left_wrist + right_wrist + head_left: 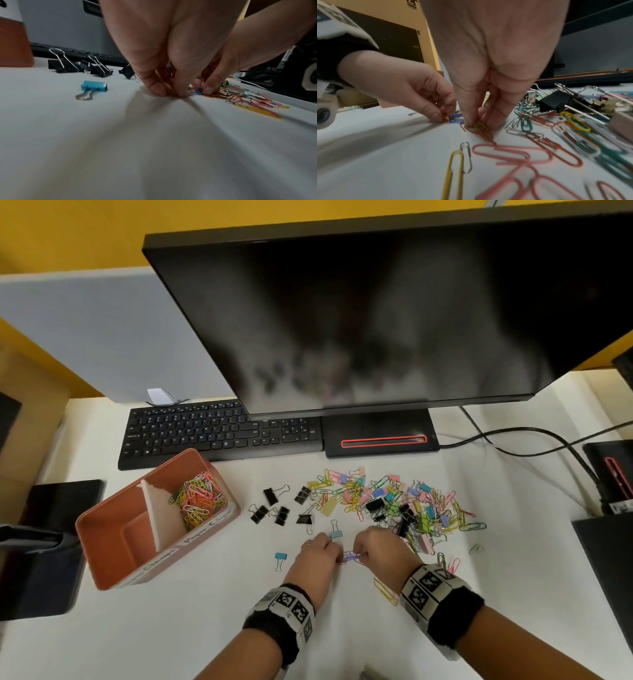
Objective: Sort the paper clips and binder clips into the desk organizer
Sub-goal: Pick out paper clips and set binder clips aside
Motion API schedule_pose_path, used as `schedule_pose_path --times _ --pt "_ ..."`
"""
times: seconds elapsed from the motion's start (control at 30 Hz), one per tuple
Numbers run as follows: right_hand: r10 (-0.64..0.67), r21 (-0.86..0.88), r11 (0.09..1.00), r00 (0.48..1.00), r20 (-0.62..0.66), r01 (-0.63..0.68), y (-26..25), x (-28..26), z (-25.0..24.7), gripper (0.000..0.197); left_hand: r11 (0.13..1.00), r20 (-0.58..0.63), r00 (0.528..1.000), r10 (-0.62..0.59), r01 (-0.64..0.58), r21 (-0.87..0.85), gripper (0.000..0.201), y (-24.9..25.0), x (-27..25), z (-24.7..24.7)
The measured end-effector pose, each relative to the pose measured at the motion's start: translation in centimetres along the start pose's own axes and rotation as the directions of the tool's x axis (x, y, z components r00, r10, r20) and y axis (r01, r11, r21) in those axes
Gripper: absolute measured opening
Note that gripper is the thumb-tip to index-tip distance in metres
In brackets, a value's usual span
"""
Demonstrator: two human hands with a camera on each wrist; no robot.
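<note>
A terracotta desk organizer (102, 546) stands at the left; its far compartment holds coloured paper clips (198, 501), its near compartment looks bare. A mixed heap of paper clips and binder clips (394, 501) lies at centre right, with several black binder clips (277, 508) beside it. My left hand (334, 553) and right hand (359, 553) meet fingertip to fingertip on the desk. The left hand (444, 117) pinches a small bunch of paper clips. The right hand (474, 125) pinches several red and yellow paper clips (481, 131) against the desk. A blue paper clip (456, 118) lies between them.
A keyboard (219, 433) and a large monitor (394, 320) fill the back of the desk. A blue binder clip (280, 558) lies left of my hands. Loose paper clips (387, 590) lie near my right wrist. Cables (534, 440) run at the right.
</note>
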State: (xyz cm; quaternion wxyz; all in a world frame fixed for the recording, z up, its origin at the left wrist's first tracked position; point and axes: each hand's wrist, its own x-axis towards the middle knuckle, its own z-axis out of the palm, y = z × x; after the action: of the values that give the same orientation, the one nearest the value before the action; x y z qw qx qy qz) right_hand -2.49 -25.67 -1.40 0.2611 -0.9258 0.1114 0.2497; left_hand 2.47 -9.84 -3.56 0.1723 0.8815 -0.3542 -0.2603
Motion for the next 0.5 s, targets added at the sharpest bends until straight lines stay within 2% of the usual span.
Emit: schedule_pose_path --times 0.1,0.27,0.37,0.5 --pt "-0.005 -0.005 1.0 1.0 0.016 0.005 -0.2 0.0 -0.1 0.019 0.999 -0.046 0.999 -0.014 0.012 -0.044 0.029 -0.4 -0.1 0.4" --pt "-0.057 0.072 0.996 0.998 0.015 0.056 -0.3 -0.6 -0.3 0.018 0.972 -0.147 0.989 -0.006 -0.029 -0.234 0.012 -0.3 -1.0 -0.9" --pt "-0.085 0.148 0.985 0.995 -0.042 0.091 -1.0 -1.3 -1.2 0.019 0.953 -0.228 0.973 -0.019 -0.051 -0.3 0.009 -0.6 -2.7 -3.6" --pt "-0.224 0.219 0.94 0.957 -0.184 0.262 -5.9 -1.1 -4.1 0.02 0.947 -0.38 0.913 -0.151 0.024 -0.319 0.011 -3.3 -5.6 -10.0"
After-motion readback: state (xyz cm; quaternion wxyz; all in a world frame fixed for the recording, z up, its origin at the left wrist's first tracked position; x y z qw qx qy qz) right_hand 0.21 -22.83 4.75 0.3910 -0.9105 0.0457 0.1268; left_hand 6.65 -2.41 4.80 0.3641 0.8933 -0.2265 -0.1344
